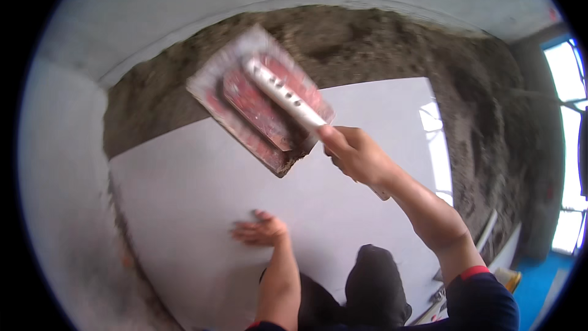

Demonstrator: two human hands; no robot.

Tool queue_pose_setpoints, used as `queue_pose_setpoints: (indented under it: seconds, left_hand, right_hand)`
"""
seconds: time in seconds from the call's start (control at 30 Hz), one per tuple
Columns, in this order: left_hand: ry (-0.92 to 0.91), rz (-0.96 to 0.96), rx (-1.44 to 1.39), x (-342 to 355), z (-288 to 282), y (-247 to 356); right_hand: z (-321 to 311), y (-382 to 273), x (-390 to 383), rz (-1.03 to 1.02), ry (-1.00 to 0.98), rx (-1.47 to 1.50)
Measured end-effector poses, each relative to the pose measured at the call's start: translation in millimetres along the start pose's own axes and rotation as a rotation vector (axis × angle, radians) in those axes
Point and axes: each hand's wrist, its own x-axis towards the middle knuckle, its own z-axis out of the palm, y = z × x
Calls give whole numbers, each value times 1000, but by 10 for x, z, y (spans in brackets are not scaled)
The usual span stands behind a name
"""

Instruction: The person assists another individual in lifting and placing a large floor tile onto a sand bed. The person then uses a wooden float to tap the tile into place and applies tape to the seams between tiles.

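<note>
My right hand [349,150] grips the long white handle [275,86] of a flat rectangular tool [226,98], red with a pale worn rim, tilted over the far part of a large white tile [171,190]; motion blurs the tool. My left hand [260,230] is open, fingers spread, low over the tile at lower centre; whether it touches the surface I cannot tell. The tile lies under me, with my dark-clad knee [373,276] on or over it at the bottom.
Rough dirt or mortar bed [465,135] surrounds the tile's far and right sides. Pale walls [61,165] rise left and behind. A bright window [563,129] is at right, above blue flooring [539,285]. Pale strips [487,233] and a yellow object [508,279] lie at lower right.
</note>
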Motion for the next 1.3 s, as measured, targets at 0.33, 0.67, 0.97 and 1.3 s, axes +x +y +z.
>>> queue_pose_setpoints:
  seconds: [0.33, 0.67, 0.97, 1.3]
  left_hand:
    - [-85, 39, 89, -288, 220, 72]
    - [-35, 30, 154, -20, 251, -66]
    - [-66, 71, 122, -211, 359, -48]
    - [-23, 100, 88, -153, 193, -3]
  right_hand:
    - [-1129, 2945, -63, 551, 673, 488]
    - [-1807, 2291, -806, -217, 1191, 356]
    - [-2074, 2706, -278, 430, 549, 547]
    - [-1780, 2812, -788, -72, 1264, 193]
